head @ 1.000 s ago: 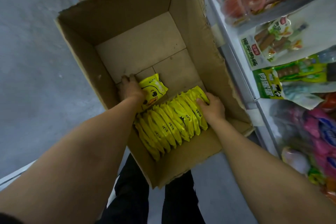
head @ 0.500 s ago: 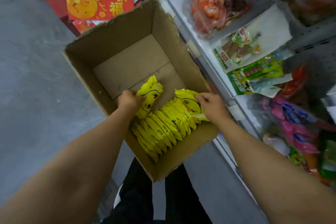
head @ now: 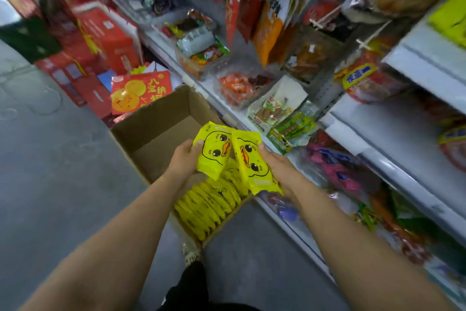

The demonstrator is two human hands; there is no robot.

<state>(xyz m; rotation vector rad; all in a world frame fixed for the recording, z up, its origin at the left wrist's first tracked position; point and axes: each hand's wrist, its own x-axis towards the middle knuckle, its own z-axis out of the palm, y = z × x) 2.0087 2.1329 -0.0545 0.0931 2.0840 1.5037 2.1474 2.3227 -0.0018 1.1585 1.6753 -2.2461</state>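
Left hand (head: 182, 159) round one duck packet (head: 214, 150), right hand (head: 277, 167) round a second packet (head: 252, 162) — now above the box (head: 151, 129).

The box (head: 161, 121) stands on the floor (head: 63, 172) just left of the shelves (head: 403, 179), with a stack of cartons (head: 106, 35) behind it and to the left, and one flat carton (head: 141, 91) right behind its far wall. A row of packets (head: 206, 207) stands on edge in the near end of the box. Above the box, the left hand (head: 182, 159) holds one packet (head: 214, 150) and the right hand (head: 280, 167) holds another packet (head: 252, 162), side by side with edges meeting, the right one nearer the shelves.
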